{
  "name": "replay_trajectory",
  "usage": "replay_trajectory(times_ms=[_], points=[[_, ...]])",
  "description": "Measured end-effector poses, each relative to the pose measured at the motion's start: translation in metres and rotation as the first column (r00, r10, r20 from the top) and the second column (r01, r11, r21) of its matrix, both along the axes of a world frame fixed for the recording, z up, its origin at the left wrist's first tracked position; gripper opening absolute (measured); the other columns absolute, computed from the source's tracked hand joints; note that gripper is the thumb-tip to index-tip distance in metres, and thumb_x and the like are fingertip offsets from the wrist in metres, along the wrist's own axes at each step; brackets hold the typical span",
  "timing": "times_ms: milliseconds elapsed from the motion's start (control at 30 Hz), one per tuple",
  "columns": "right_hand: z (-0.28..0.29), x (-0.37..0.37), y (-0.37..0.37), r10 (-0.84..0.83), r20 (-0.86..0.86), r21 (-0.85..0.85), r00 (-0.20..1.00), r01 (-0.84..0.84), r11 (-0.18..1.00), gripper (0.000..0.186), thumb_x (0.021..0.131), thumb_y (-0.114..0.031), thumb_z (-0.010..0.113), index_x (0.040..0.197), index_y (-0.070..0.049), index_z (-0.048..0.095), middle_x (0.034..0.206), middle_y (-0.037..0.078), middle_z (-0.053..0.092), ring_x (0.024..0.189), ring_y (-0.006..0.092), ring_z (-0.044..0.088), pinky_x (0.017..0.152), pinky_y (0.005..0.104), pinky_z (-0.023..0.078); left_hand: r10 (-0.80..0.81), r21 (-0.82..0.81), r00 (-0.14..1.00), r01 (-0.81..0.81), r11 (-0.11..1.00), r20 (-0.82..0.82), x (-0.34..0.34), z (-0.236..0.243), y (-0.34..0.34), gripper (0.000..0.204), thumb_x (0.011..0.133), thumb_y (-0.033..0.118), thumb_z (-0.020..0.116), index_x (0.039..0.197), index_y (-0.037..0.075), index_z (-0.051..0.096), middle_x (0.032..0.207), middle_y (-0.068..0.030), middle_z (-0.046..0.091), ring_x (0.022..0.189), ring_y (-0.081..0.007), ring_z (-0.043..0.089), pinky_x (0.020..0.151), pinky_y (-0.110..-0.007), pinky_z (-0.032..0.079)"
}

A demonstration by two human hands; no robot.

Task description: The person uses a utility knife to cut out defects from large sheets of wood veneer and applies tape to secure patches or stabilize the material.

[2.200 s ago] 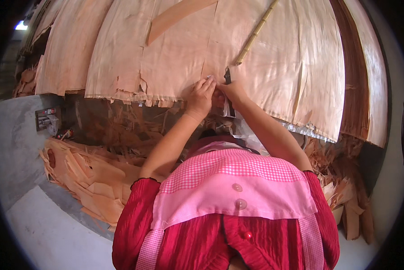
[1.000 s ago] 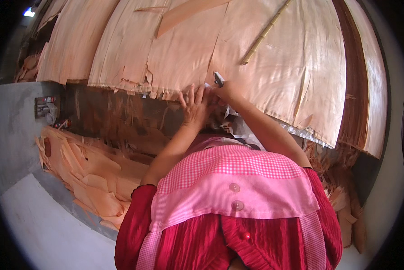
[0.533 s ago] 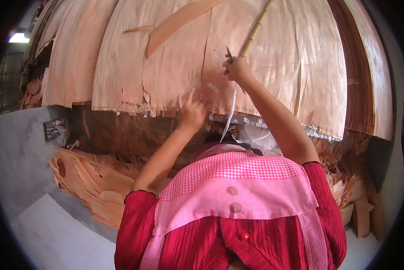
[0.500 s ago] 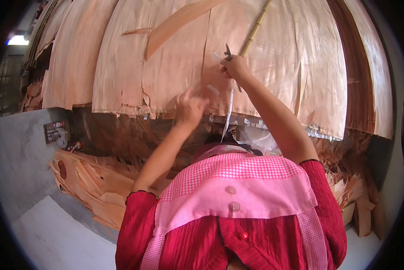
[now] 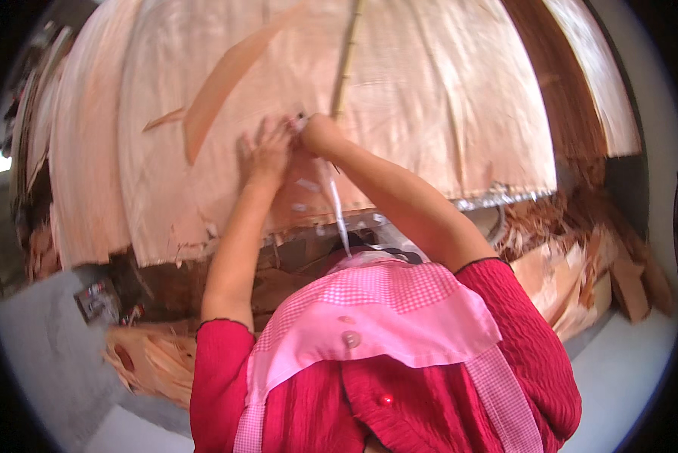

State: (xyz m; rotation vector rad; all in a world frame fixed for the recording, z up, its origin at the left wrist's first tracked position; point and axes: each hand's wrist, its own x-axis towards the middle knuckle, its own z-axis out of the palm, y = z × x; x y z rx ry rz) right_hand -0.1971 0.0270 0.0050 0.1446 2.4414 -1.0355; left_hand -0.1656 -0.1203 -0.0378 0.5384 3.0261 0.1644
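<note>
A broad sheet of thin pale wood veneer (image 5: 422, 98) lies in front of me. My left hand (image 5: 265, 157) rests on it with the fingers spread, its fingertips close to my right hand. My right hand (image 5: 321, 136) is closed round a small dark metal tool (image 5: 301, 119), mostly hidden and blurred, so its kind is unclear. From below that hand a narrow white tape (image 5: 337, 211) runs down toward my apron. Short bits of white tape (image 5: 306, 183) are on the veneer beneath the hands.
A thin bamboo stick (image 5: 346, 68) lies on the veneer beyond my right hand. A loose veneer strip (image 5: 222, 87) is at the upper left. Veneer scraps (image 5: 558, 279) pile up below the sheet's edge. A grey wall with a socket box (image 5: 97, 302) stands at left.
My left hand has moved up and forward onto the veneer, beside my right hand. The right hand still grips the dark tool. The whole view has shifted and tilted, moving the veneer leftward in it.
</note>
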Motion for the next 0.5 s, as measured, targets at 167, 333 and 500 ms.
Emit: replay_trajectory(times_ms=[167,333,500], points=[[0.013,0.025,0.044,0.216,-0.325,0.196,0.921,-0.157,0.968,0.017,0.078,-0.014,0.056,0.076,0.002,0.063,0.068,0.015,0.063,0.057,0.025,0.061,0.054,0.0352,0.049,-0.013,-0.213,1.0,0.011,0.977,-0.008,-0.001,0.032,0.033,0.042,0.088,0.03,0.044,0.129,0.02,0.042,0.138,0.0046,0.034,0.132,-0.022,0.022,0.102,-0.061,0.006],[0.032,0.096,0.159,-0.054,0.296,-0.536,0.954,0.213,0.817,0.019,0.079,-0.018,0.061,0.075,0.001,0.063,0.07,0.008,0.064,0.049,0.0142,0.057,0.047,0.026,0.047,-0.015,0.106,0.994,0.027,0.994,-0.112,-0.016,0.033,0.033,0.037,0.082,0.022,0.054,0.118,0.011,0.053,0.127,-0.0034,0.048,0.128,-0.0275,0.03,0.105,-0.05,0.017],[0.029,0.16,0.289,-0.336,0.375,-0.353,0.864,0.468,0.81,0.017,0.083,-0.015,0.056,0.087,0.0,0.061,0.066,0.006,0.062,0.044,0.0097,0.049,0.041,0.022,0.038,-0.298,0.583,0.94,0.339,0.738,-0.169,0.033,0.021,0.222,0.042,0.077,0.007,0.051,0.118,-0.002,0.05,0.128,-0.017,0.044,0.124,-0.0312,0.035,0.105,-0.038,0.025]])
